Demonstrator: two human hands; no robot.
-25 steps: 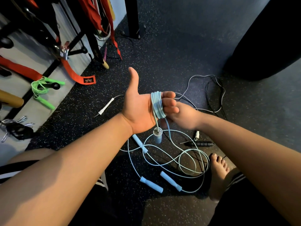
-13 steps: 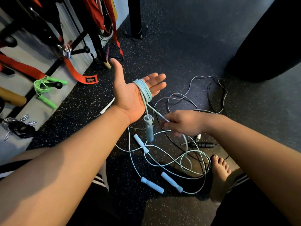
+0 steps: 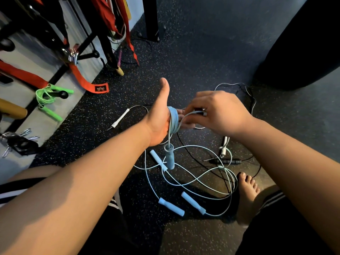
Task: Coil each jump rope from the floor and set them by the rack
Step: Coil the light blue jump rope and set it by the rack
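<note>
A light blue jump rope (image 3: 173, 120) is wound in several turns around the fingers of my left hand (image 3: 158, 120), thumb pointing up. One blue handle (image 3: 169, 157) dangles below the palm. My right hand (image 3: 215, 111) pinches the free blue cord just right of the coil, above my left fingers. More blue rope loops (image 3: 202, 178) and three blue handles lie on the floor beneath. A white-handled rope (image 3: 120, 118) and a black-handled rope (image 3: 225, 161) lie tangled there too. A coiled green rope (image 3: 47, 97) rests by the rack (image 3: 86, 43) at left.
My bare right foot (image 3: 246, 192) stands beside the floor loops. Orange straps (image 3: 83, 81) hang from the rack. Metal clips and a dark item (image 3: 17, 141) lie on the grey strip at left. A large dark bag (image 3: 303, 43) stands at upper right.
My right hand rose from below the coil to beside my left fingers, carrying the cord over for another turn. My left hand turned thumb-up and its fingers are now hidden behind the right hand.
</note>
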